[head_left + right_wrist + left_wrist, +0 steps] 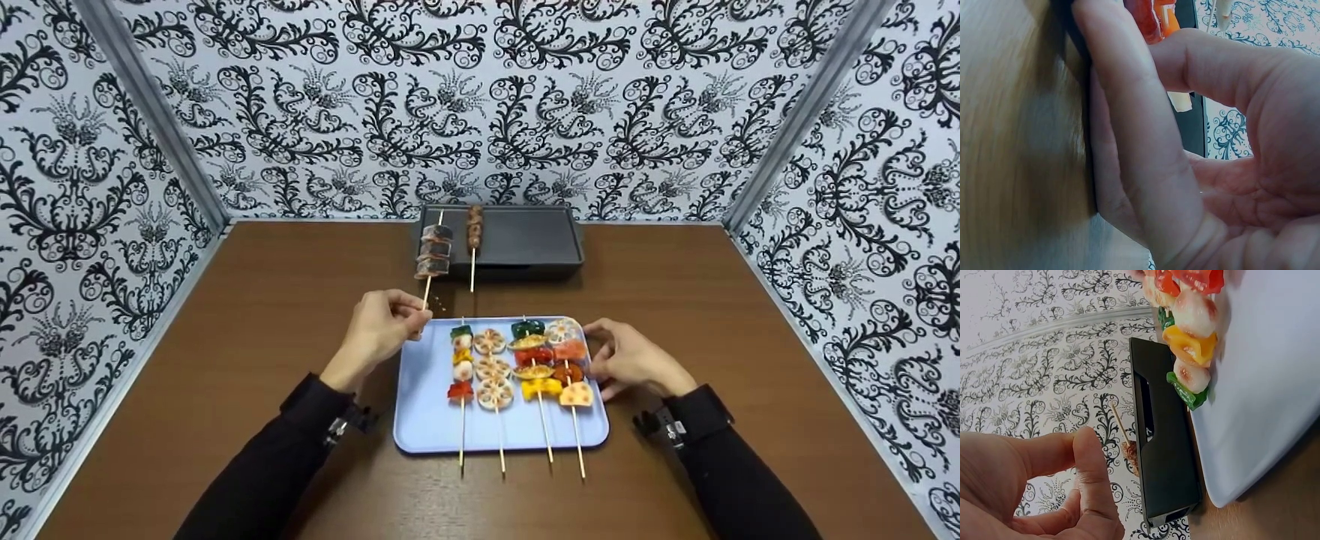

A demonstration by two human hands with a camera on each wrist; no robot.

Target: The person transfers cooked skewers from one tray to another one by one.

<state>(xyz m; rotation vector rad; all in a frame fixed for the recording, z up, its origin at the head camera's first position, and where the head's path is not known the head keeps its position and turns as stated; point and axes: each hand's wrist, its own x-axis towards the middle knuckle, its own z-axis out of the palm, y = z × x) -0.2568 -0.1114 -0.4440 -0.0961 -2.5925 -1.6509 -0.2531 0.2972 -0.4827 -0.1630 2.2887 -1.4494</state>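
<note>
My left hand [418, 315] pinches the near end of a wooden skewer of fish slices [434, 252]. The skewer's food end lies over the front left edge of a dark griddle pan [525, 240]. A meat skewer [474, 225] rests on the pan beside it, and also shows in the left wrist view as the meat skewer [1130, 453] above the pan [1162, 455]. My right hand [604, 352] touches the right rim of a light blue tray [424, 409] with relaxed fingers and holds nothing. In the right wrist view those fingers [1140, 124] lie flat along the tray's edge.
On the tray lie several skewers: mixed vegetables [461, 360], lotus root slices [491, 367] and two colourful ones [551, 360]. The brown table [225, 337] is boxed in by patterned walls [480, 97] at the back and both sides.
</note>
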